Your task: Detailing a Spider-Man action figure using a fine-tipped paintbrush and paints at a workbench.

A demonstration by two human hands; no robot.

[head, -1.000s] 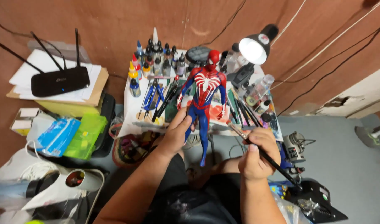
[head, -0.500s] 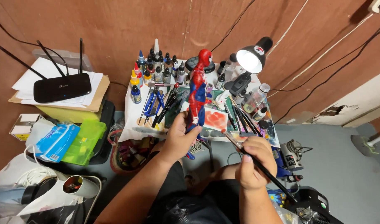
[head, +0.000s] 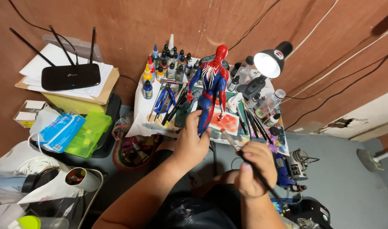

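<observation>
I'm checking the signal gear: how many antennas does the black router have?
3. All rise from the back of the black router on the papers at left: one leans far left, one in the middle, one nearly upright at right.

the small work table point(head: 143, 123) stands against the wall. at its back edge is a cluster of paint bottles point(head: 168, 63); at its right back corner a desk lamp point(head: 268, 63). tools point(head: 168, 101) lie on the table in front of the bottles. above the table's front edge the left hand point(head: 191, 142) holds a figure point(head: 211, 85) upright; the right hand point(head: 255, 169), nearer than the table, holds a brush point(head: 244, 154). left of the table a router point(head: 71, 76) sits on papers.
</observation>
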